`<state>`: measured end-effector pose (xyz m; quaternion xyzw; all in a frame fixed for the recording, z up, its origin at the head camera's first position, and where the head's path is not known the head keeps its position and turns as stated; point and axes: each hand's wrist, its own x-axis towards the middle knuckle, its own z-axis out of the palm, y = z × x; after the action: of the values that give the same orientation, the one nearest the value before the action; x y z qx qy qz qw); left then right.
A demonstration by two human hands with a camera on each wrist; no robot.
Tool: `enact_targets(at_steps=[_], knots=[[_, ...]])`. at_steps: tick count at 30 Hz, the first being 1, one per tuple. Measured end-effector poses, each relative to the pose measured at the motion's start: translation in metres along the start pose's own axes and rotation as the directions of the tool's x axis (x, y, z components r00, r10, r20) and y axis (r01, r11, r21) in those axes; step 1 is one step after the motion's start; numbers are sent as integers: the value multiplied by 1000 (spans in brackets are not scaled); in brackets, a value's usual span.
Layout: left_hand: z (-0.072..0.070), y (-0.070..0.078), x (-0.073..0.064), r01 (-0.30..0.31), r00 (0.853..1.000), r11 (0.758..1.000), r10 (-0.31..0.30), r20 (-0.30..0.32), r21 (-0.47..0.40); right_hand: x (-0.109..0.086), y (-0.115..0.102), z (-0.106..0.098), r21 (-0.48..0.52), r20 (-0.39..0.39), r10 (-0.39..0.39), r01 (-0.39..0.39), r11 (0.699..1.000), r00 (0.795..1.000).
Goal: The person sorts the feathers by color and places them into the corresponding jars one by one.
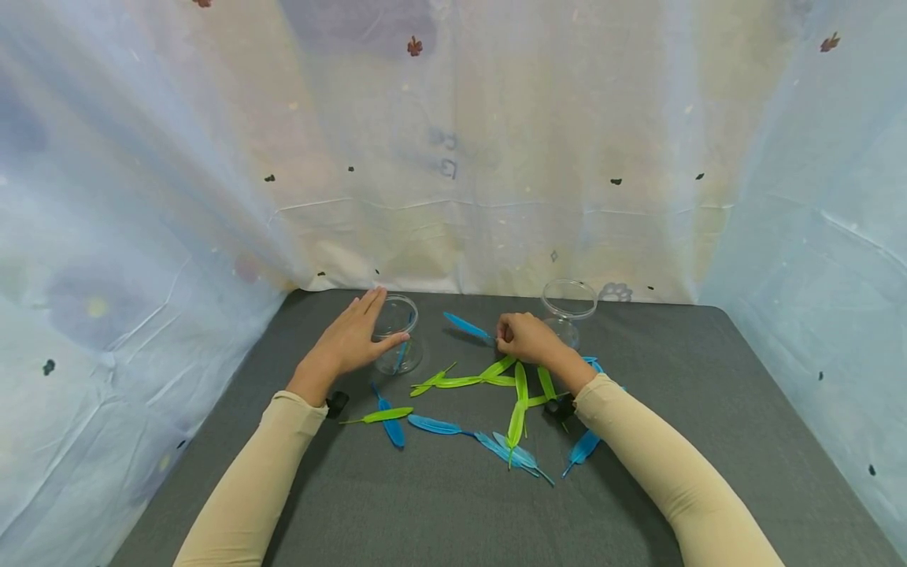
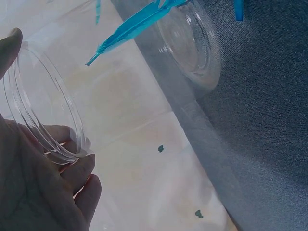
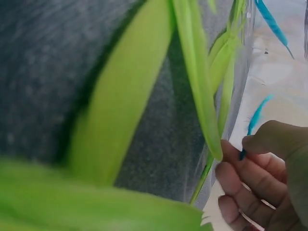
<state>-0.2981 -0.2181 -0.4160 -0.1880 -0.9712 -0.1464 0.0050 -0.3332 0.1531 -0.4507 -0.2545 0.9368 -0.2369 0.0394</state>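
Observation:
My left hand (image 1: 350,339) grips the rim of a clear jar (image 1: 398,319) at the table's back left, thumb and fingers on opposite sides. Inside that jar leans a blue feather (image 2: 132,31), also visible through the wall in the head view. Thumb and index finger of my right hand (image 1: 527,339) pinch the quill end of another blue feather (image 1: 468,325). Its vane points up and left, toward the jar. Seen from the right wrist, the pinched feather (image 3: 256,115) sticks up past the thumb.
Green feathers (image 1: 520,386) lie in a loose cluster below my right hand. Several blue feathers (image 1: 434,425) are scattered nearer the front, some overlapping. A second clear jar (image 1: 569,303) stands behind the right hand. A patterned curtain (image 1: 496,157) borders the grey table (image 1: 397,504).

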Motion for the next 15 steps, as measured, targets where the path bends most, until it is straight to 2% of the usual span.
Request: enact_targets(at_steps=[6,11,15], knots=[[1,0,0,5,1000,1000,-5,3,2,0,1,1,69,-13,-49,50,996,999],[0,1,-1,10,1000,1000,-10,2,-1,1,-1,1,117,-118,-83,97,988,990],[1,1,0,8,1000,1000,-8,3,-4,1,-3,1,128,-215,-126,156,979,968]])
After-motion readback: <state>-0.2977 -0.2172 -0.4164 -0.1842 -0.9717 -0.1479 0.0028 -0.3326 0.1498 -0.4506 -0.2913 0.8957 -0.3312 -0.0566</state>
